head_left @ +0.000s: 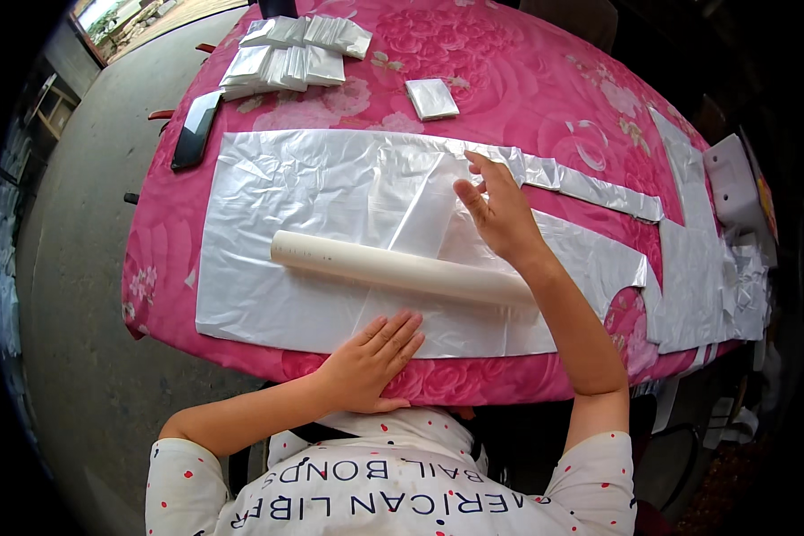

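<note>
While folded packets lie stacked at the far left of the table, the bag under the tube is apparently not yet folded down, left hand flattened on it, right hand above, grip apart, with sheets left at right.

I see a white tube lying in the way between the left hand and the right hand, but a hand could slide over the flat plastic left of the left hand, while a little folded packet sits ahead and left of the right one.
</note>
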Action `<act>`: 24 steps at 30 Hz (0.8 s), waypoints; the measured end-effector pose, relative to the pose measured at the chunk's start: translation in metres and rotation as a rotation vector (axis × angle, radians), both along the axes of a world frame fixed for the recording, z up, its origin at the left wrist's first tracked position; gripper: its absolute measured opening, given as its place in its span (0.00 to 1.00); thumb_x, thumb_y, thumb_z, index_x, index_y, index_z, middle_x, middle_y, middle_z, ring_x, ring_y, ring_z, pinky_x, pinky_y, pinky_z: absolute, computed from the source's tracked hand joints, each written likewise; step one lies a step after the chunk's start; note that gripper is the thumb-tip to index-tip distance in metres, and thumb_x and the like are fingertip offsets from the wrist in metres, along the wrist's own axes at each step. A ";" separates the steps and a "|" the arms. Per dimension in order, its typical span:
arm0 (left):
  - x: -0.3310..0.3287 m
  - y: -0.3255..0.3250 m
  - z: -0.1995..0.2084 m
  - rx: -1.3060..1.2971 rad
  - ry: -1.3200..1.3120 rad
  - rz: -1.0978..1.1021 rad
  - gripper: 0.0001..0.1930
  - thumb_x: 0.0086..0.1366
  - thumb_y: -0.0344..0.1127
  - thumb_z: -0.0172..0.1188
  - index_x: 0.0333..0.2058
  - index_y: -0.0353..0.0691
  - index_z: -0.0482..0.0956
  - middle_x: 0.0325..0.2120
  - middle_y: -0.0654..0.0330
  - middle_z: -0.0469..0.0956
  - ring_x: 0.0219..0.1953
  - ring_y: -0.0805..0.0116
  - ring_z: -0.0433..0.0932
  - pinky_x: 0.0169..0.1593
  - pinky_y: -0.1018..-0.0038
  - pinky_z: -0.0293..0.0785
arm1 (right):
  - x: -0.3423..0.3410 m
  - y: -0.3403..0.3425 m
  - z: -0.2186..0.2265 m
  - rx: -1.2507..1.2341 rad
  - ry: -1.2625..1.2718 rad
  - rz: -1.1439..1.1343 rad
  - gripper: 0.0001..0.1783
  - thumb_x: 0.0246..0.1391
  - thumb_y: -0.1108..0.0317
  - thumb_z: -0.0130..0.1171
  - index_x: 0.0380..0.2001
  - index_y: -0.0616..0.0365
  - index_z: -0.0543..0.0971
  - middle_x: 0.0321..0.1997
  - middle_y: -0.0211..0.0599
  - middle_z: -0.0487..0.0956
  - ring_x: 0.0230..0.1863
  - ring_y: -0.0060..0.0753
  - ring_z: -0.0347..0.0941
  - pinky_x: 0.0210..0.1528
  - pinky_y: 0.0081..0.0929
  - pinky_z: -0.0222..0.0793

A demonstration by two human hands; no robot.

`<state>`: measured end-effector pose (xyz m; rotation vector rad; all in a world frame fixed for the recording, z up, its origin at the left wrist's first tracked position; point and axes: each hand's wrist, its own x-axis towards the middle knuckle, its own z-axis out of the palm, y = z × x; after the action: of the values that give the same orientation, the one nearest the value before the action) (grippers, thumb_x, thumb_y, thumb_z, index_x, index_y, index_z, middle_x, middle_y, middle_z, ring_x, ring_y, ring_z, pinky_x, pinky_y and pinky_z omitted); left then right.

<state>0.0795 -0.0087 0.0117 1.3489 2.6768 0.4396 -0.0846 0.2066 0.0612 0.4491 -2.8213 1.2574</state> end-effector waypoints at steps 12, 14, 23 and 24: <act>0.007 0.004 0.003 -0.037 0.005 -0.042 0.44 0.57 0.65 0.43 0.58 0.28 0.56 0.61 0.42 0.50 0.65 0.51 0.46 0.65 0.60 0.40 | 0.079 0.067 -0.027 0.564 0.376 0.000 0.33 0.44 0.70 0.60 0.57 0.47 0.67 0.46 0.38 0.70 0.44 0.42 0.66 0.48 0.36 0.63; 0.000 -0.003 0.008 0.017 -0.039 -0.123 0.45 0.57 0.64 0.44 0.59 0.27 0.54 0.62 0.43 0.48 0.66 0.52 0.44 0.66 0.61 0.39 | 0.067 0.097 -0.027 0.556 0.340 -0.136 0.32 0.45 0.71 0.59 0.57 0.49 0.67 0.45 0.38 0.71 0.44 0.42 0.66 0.47 0.36 0.63; -0.008 -0.009 0.002 0.011 -0.101 -0.220 0.43 0.50 0.53 0.56 0.59 0.31 0.54 0.62 0.45 0.50 0.66 0.53 0.45 0.66 0.60 0.39 | 0.108 0.075 -0.003 0.312 0.252 0.148 0.29 0.43 0.72 0.59 0.53 0.50 0.71 0.46 0.38 0.73 0.45 0.41 0.66 0.48 0.34 0.63; 0.000 -0.002 0.000 -0.022 -0.022 -0.205 0.42 0.50 0.50 0.56 0.59 0.31 0.55 0.62 0.45 0.50 0.66 0.53 0.45 0.66 0.59 0.39 | 0.114 0.064 -0.004 0.338 0.269 0.244 0.28 0.42 0.72 0.59 0.52 0.49 0.72 0.47 0.37 0.73 0.46 0.40 0.66 0.49 0.34 0.63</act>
<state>0.0795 -0.0106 0.0113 1.5809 2.4836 0.3982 0.0290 0.2703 0.0577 0.9211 -2.8044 0.6709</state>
